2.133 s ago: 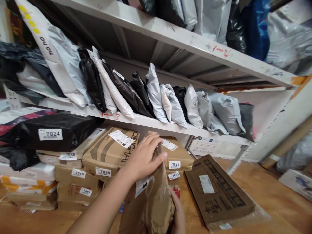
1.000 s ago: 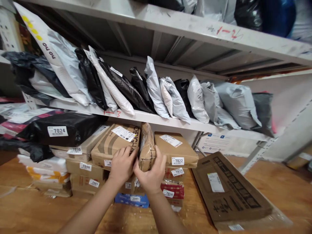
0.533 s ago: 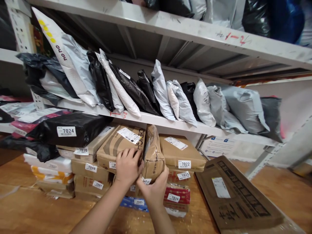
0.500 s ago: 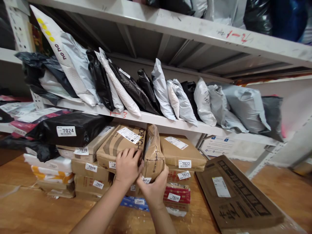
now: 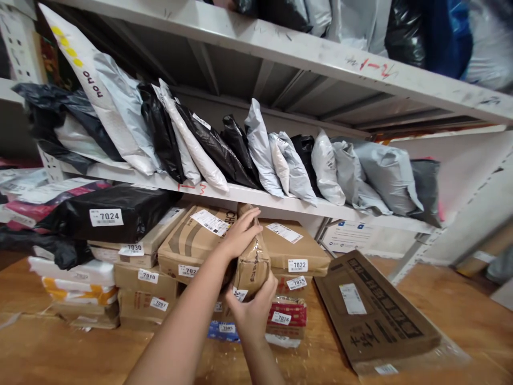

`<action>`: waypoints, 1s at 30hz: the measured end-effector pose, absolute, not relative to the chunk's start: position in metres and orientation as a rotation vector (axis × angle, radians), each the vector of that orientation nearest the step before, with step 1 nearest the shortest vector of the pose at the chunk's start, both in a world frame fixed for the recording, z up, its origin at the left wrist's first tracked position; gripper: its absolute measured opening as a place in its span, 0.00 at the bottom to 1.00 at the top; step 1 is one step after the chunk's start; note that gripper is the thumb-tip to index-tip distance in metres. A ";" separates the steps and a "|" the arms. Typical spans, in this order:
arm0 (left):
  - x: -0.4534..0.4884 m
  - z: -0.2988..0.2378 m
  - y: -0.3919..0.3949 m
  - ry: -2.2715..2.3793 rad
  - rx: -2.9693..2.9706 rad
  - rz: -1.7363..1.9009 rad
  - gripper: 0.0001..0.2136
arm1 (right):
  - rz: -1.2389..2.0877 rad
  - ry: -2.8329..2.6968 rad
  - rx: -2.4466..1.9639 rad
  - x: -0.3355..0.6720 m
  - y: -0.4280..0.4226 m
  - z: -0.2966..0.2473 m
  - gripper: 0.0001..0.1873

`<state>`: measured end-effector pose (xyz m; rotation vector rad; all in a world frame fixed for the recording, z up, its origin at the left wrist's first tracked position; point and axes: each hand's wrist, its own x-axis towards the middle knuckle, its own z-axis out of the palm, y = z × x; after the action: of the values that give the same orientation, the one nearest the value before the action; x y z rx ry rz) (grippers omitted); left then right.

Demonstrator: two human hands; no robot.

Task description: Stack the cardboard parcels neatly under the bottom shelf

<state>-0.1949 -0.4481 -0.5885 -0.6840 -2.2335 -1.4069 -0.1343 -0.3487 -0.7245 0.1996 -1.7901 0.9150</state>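
Carton (image 5: 255, 270), narrow and glossy, stood on edge at the frame's centre, seemingly stiff but slippery, best held at both ends; the left hand (image 5: 242, 235) curled over its top, the right hand (image 5: 255, 302), half-closed, clasped its lower end.

At the centre of the frame we see a brown cardboard parcel (image 5: 252, 272) under glossy, wrinkled clear plastic (image 5: 255, 248). At left, the black parcel wrap (image 5: 138, 208) is smooth plastic with a soft sheen; its label (image 5: 106, 217) looks like matt paper. Above, we find a shelf beam (image 5: 256, 36) of scuffed, white-painted metal. The grey mailer (image 5: 390, 171), right of centre, is crinkled plastic. At lower right, the flat carton (image 5: 377, 315) is matt cardboard. The brown floor (image 5: 476, 326) has a slight gloss, perhaps wood or laminate.
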 end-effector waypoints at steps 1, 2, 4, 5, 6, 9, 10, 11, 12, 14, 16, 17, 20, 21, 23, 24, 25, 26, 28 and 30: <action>-0.200 -0.588 -0.448 -2.230 -0.721 -1.417 0.26 | 0.916 -1.792 0.192 -0.134 -0.348 -0.725 0.40; -0.203 -0.589 -0.449 -2.231 -0.744 -1.391 0.25 | 0.925 -1.799 0.188 -0.134 -0.348 -0.726 0.41; -0.203 -0.589 -0.455 -2.266 -0.744 -1.242 0.24 | 0.979 -1.826 0.187 -0.134 -0.348 -0.727 0.42; -0.202 -0.588 -0.458 -2.295 -0.736 -1.157 0.23 | 1.017 -1.843 0.183 -0.134 -0.348 -0.727 0.43; -0.200 -0.587 -0.460 -2.318 -0.725 -1.089 0.22 | 1.057 -1.861 0.179 -0.134 -0.348 -0.727 0.44; -0.197 -0.580 -0.461 -2.319 -0.672 -0.993 0.17 | 1.128 -1.883 0.159 -0.134 -0.349 -0.729 0.45; -0.198 -0.578 -0.460 -2.307 -0.655 -0.976 0.15 | 1.140 -1.882 0.147 -0.134 -0.349 -0.730 0.45; -0.199 -0.576 -0.458 -2.300 -0.641 -0.949 0.15 | 1.153 -1.881 0.133 -0.135 -0.349 -0.731 0.45; -0.201 -0.575 -0.456 -2.300 -0.641 -0.913 0.16 | 1.168 -1.884 0.115 -0.135 -0.349 -0.733 0.45; -0.206 -0.574 -0.453 -2.318 -0.667 -0.840 0.18 | 1.197 -1.891 0.091 -0.135 -0.348 -0.736 0.45; -0.212 -0.576 -0.453 -2.351 -0.727 -0.825 0.16 | 1.214 -1.895 0.086 -0.136 -0.347 -0.740 0.46; -0.214 -0.577 -0.453 -2.361 -0.758 -0.844 0.15 | 1.220 -1.894 0.082 -0.136 -0.347 -0.741 0.46; -0.218 -0.579 -0.455 -2.366 -0.790 -0.900 0.15 | 1.237 -1.895 0.053 -0.135 -0.348 -0.741 0.47; -0.218 -0.578 -0.456 -2.362 -0.784 -0.902 0.15 | 1.247 -1.896 0.040 -0.134 -0.349 -0.740 0.47; -0.216 -0.576 -0.456 -2.363 -0.750 -0.883 0.17 | 1.274 -1.909 0.024 -0.131 -0.352 -0.735 0.47; -0.215 -0.575 -0.456 -2.368 -0.724 -0.873 0.18 | 1.292 -1.919 0.019 -0.129 -0.353 -0.733 0.47; -0.214 -0.574 -0.455 -2.375 -0.692 -0.864 0.19 | 1.313 -1.930 0.016 -0.127 -0.354 -0.730 0.47; -0.214 -0.573 -0.454 -2.383 -0.656 -0.858 0.19 | 1.332 -1.937 0.013 -0.125 -0.354 -0.727 0.46; -0.214 -0.572 -0.452 -2.397 -0.585 -0.858 0.20 | 1.360 -1.942 0.012 -0.123 -0.355 -0.722 0.46; -0.217 -0.573 -0.451 -2.408 -0.526 -0.869 0.19 | 1.354 -1.944 0.031 -0.125 -0.353 -0.719 0.46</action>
<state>-0.2169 -0.4505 -0.5730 -0.5257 -2.4077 -0.8687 -0.1249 -0.3533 -0.7191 0.0312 -1.9444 1.3542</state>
